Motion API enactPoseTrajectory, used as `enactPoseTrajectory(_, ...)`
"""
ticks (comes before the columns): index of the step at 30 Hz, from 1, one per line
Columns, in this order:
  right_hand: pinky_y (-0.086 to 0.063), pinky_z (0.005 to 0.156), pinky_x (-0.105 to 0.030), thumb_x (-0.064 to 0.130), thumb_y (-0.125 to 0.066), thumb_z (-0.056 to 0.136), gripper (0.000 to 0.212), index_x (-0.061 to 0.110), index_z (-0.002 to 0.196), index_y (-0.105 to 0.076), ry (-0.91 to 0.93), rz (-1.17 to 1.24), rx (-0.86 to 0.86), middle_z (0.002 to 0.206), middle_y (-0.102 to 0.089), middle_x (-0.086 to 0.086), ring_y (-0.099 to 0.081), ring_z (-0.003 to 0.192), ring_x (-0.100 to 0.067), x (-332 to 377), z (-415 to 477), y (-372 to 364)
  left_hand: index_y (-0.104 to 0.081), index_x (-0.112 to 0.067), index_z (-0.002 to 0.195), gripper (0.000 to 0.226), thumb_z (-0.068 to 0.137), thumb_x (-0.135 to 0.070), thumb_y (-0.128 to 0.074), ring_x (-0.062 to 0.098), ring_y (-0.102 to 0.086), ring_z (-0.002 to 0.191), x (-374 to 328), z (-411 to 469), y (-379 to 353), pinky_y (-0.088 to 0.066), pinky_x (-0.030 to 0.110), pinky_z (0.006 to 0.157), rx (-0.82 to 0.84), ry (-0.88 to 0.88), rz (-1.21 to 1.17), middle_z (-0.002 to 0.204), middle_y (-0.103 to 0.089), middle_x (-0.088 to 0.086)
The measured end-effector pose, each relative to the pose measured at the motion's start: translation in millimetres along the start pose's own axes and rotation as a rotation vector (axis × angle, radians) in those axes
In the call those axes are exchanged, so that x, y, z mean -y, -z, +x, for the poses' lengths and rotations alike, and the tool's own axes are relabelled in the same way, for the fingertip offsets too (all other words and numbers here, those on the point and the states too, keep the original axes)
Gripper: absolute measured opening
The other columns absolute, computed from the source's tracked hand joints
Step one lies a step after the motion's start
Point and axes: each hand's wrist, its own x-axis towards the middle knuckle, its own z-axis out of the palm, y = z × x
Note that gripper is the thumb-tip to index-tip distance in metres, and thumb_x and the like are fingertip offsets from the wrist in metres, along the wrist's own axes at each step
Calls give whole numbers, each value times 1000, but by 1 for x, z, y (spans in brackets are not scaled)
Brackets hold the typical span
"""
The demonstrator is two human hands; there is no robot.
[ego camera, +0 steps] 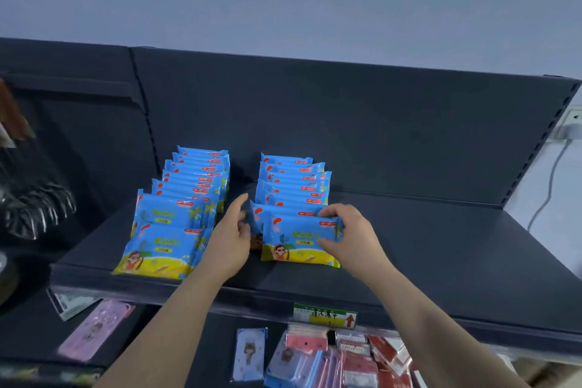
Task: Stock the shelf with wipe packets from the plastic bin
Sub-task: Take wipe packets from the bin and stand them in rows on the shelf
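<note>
Two rows of blue and yellow wipe packets stand on the dark shelf (pixel 441 255). The left row (pixel 176 224) runs from the front edge toward the back. At the front of the right row (pixel 293 186) stands the front packet (pixel 299 242). My right hand (pixel 349 236) grips its right end, thumb on top. My left hand (pixel 230 236) is at the left end of that row, fingers curled against the packets behind it. The plastic bin is not in view.
A price tag (pixel 324 315) hangs on the shelf's front rail. Below it hang pink and red packaged items (pixel 352 356) and phone cases (pixel 94 331). A wall socket with a cable (pixel 567 129) is at the right. Bare shelf lies to the right of the rows.
</note>
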Motion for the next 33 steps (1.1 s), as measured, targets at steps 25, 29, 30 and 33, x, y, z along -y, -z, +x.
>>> enactPoseTrajectory(25,-26,112,-32,35,-63,86,64,16,142,-39,-369,-436,-459,151,-33,0,-32,138,-19,38,-195,-32,-35,-17,142,52,93,-19,-54,14,-32,132,-27,-105,4,-25,28,111,306,-515,26,141,-40,-2)
enactPoseTrajectory(29,-20,113,-29,34,-63,88,62,17,142,-39,-524,-498,-520,150,-35,0,-30,139,-20,35,-281,-29,-44,-13,137,51,88,-16,-58,21,-44,125,-32,-153,-31,-37,39,108,456,-597,5,135,-49,4)
enactPoseTrajectory(30,-20,113,-29,33,-63,88,62,18,142,-38,-574,-499,-541,150,-34,0,-29,139,-19,34,-303,-28,-48,-10,134,50,86,-16,-58,24,-47,122,-33,-166,-40,-37,37,107,488,-629,-1,132,-52,7)
enactPoseTrajectory(33,-23,113,-31,32,-62,88,60,17,141,-40,-755,-472,-621,149,-36,-2,-29,139,-19,28,-372,-23,-52,-10,129,47,83,-13,-59,24,-48,120,-45,-213,-66,-31,28,104,624,-691,-14,129,-55,7)
